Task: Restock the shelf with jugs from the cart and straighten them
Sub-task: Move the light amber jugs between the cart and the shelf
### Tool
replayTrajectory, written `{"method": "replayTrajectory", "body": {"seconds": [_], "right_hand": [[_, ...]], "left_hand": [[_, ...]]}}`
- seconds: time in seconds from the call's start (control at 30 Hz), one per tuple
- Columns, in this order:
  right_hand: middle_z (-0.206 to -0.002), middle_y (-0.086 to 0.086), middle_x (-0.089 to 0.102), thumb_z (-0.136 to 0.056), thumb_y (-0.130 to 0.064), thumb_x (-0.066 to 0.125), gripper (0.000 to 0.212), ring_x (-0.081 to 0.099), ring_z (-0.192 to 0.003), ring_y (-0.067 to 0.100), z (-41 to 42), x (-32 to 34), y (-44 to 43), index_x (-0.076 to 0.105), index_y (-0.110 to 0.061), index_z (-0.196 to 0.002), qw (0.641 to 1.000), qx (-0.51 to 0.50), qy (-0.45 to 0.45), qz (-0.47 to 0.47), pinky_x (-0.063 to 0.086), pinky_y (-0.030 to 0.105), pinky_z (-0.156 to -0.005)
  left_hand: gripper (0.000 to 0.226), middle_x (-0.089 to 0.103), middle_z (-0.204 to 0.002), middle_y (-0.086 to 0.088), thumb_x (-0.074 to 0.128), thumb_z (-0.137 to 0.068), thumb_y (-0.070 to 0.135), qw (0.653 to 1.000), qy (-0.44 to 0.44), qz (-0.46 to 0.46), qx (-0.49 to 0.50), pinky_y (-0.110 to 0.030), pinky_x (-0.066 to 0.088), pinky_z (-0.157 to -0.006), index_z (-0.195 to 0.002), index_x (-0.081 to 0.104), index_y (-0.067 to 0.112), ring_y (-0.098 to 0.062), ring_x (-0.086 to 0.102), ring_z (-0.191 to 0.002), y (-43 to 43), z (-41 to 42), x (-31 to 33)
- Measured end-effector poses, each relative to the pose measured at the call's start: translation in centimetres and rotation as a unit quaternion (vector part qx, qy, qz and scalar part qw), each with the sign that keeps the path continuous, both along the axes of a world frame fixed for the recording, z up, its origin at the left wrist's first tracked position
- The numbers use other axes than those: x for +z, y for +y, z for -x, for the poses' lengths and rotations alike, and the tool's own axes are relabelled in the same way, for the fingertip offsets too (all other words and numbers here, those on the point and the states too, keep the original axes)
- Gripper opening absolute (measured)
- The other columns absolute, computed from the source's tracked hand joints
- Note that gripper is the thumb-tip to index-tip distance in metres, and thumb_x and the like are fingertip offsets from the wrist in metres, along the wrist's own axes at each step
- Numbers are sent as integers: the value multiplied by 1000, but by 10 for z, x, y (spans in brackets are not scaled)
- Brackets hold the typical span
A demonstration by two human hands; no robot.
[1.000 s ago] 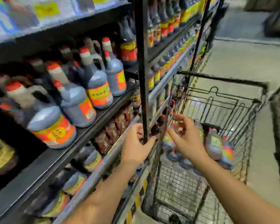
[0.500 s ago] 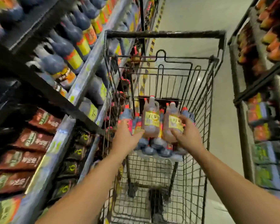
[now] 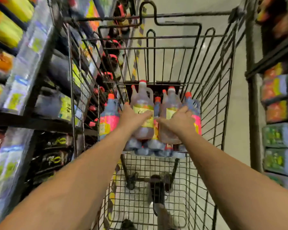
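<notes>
Store aisle, cart [image 3: 189, 14] around your hands: left hand [image 3: 133, 117] grips left pale jug [image 3: 142, 98], right hand [image 3: 178, 122] grips right pale jug [image 3: 171, 101]; shelving pending.

Two translucent plastic jugs stand mid-frame, the left brownish jug [image 3: 142, 103] and the right brownish jug [image 3: 171, 103], each with a red cap over a whitish neck and a yellow label. Beside them, the left blue-grey plastic jug [image 3: 109, 120] and the right blue-grey plastic jug [image 3: 196, 112] carry pink-and-yellow labels and orange-red caps. The black wire cart [image 3: 211, 90] forms a grid pattern. The pale grey-beige floor [image 3: 178, 5] bears yellow-and-black striped tape [image 3: 135, 70] at upper centre. At lower left, black packets [image 3: 53, 159] show yellow-green marks. At right, orange-and-yellow packs [image 3: 275, 110] sit above green packs [image 3: 273, 135].
</notes>
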State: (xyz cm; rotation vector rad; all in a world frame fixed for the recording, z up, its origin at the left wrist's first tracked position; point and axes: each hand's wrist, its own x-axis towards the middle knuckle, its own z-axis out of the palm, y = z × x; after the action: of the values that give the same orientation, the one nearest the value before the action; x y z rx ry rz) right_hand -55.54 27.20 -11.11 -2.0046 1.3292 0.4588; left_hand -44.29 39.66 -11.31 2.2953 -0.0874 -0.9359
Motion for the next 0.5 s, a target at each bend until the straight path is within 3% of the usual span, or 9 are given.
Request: {"method": "replayTrajectory", "body": {"seconds": [0.1,0.23,0.4,0.5], "right_hand": [[-146,22,30,-63,-73,71,121,31,-135,39,-4,-9,1,19,1,-144,999,0,13,32,35,45,-102],[-149,16,26,-59,-73,73,124,28,-135,42,-6,-14,3,16,-8,-147,998,-35,11,50,40,50,-97],[-145,19,31,-58,-71,73,118,35,-129,44,-8,-14,-1,23,-5,-142,997,-13,30,77,38,49,-101],[-141,19,36,-58,-73,72,115,39,-127,43,-8,-11,-2,27,-6,-139,996,-7,30,80,40,48,-98]], "left_hand": [[106,48,-142,-8,84,-64,54,1000,-6,-26,4,-30,38,-85,-145,28,12,-28,50,-127,-13,-6,-13],[124,48,-140,-8,87,-47,64,997,-27,-75,0,-42,48,-96,-141,24,13,-32,52,-124,-24,-8,-22],[107,58,-109,0,82,-34,63,996,-49,-55,42,-46,54,-87,-122,39,20,-28,62,-104,-23,-7,-19],[98,59,-105,4,84,-38,54,997,-42,-11,71,-44,55,-83,-119,39,22,-23,63,-96,-18,-3,-15]]}}
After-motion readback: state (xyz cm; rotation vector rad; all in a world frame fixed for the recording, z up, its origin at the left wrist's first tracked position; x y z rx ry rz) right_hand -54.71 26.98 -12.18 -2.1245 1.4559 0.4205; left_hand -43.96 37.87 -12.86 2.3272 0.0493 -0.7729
